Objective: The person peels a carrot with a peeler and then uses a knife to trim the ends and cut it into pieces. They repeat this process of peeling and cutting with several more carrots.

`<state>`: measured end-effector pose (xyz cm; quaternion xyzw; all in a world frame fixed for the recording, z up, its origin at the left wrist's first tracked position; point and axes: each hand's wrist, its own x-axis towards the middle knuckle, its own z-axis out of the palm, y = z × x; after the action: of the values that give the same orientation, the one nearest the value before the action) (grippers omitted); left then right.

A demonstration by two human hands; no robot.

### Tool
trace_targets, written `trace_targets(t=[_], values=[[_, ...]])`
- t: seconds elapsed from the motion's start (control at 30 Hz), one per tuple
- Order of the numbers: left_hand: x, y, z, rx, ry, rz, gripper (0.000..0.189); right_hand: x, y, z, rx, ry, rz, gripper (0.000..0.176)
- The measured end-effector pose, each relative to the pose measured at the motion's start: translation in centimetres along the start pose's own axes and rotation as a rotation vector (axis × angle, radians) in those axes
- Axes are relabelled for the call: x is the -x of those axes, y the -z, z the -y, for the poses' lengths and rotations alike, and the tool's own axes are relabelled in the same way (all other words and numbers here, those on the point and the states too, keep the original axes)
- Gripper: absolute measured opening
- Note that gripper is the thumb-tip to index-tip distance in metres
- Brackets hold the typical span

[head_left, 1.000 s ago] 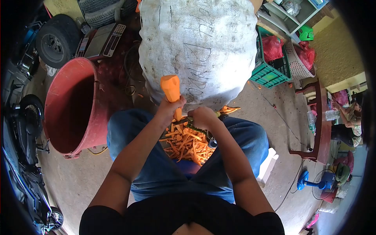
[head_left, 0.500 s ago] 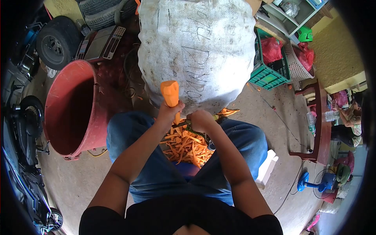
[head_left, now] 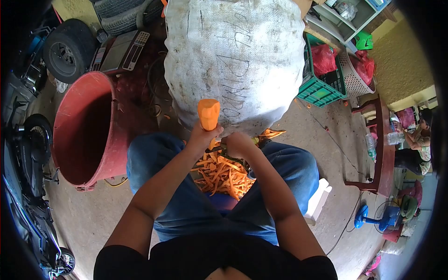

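My left hand grips a thick orange carrot and holds it upright between my knees. Just to its right, my right hand is closed on a green-handled peeler whose blade sits against the carrot's lower end. Under both hands lies a heap of orange carrot peelings between my legs in blue jeans. A very large white woven sack with black writing stands right in front of my knees.
A big red plastic tub stands at my left, tyres and a weighing scale behind it. A motorcycle is at far left. At right are a green crate, a white basket, a wooden chair, a seated person and a blue fan.
The carrot in my left hand has shifted slightly right and lower and turned in my grip. My right hand with the peeler has stayed close to its lower end.
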<state>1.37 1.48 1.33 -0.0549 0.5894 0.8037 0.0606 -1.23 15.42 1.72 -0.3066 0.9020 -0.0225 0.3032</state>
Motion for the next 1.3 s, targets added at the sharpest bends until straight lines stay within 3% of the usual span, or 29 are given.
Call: trace_targets(t=[0.17,0.3,0.37,0.4,0.47,0.57,0.7,0.9,0.97,1.03,1.1,1.17,1.23,1.3], values=[[-0.4,0.5,0.4,0.149,0.058,-0.014,0.017,0.0,0.1,-0.1,-0.015,-0.015,-0.001,0.025],[0.1,-0.1,-0.4,0.058,0.075,-0.012,0.015,-0.3,0.0,-0.3,-0.021,-0.004,0.021,0.024],[0.6,-0.8,-1.4,0.981,0.492,0.338,0.013,-1.3,-1.2,-1.3,-0.077,-0.192,-0.006,0.023],[0.8,-0.8,-1.5,0.980,0.495,0.340,0.013,-2.0,-2.1,-2.2,-0.079,-0.195,-0.006,0.023],[0.9,-1.0,-1.5,0.268,0.270,0.154,0.017,-2.9,-3.8,-4.2,-0.014,-0.219,0.099,0.022],[0.7,0.1,-4.1,0.436,0.287,0.208,0.019,-2.6,-3.9,-3.5,-0.020,-0.106,0.085,0.023],[1.6,2.6,-6.7,0.146,0.168,0.220,0.025,-1.6,-2.9,-2.6,-0.026,-0.081,0.046,0.025],[4.6,9.9,-14.5,-0.634,-0.293,-0.313,0.032,1.5,0.7,-2.2,-0.071,-0.053,0.015,0.023],[5.9,11.7,-17.9,-0.651,-0.267,-0.496,0.035,3.2,2.2,-2.5,-0.133,0.004,-0.058,0.024],[6.6,16.5,-19.6,-0.985,-0.041,-0.722,0.038,4.9,3.2,-3.3,-0.219,0.029,-0.150,0.025],[7.3,25.6,-18.0,-1.386,-0.194,-0.603,0.043,6.0,4.1,-4.0,-0.302,0.056,-0.243,0.027],[8.8,32.2,-16.2,-1.491,0.037,-0.398,0.044,6.7,4.7,-4.4,-0.377,0.030,-0.390,0.027],[8.7,35.0,-14.9,-1.214,0.804,-0.377,0.043,7.0,4.9,-4.5,-0.392,0.046,-0.431,0.028],[9.6,40.9,-10.4,-1.791,0.766,0.171,0.042,6.9,4.9,-4.7,-0.396,0.029,-0.407,0.027]])
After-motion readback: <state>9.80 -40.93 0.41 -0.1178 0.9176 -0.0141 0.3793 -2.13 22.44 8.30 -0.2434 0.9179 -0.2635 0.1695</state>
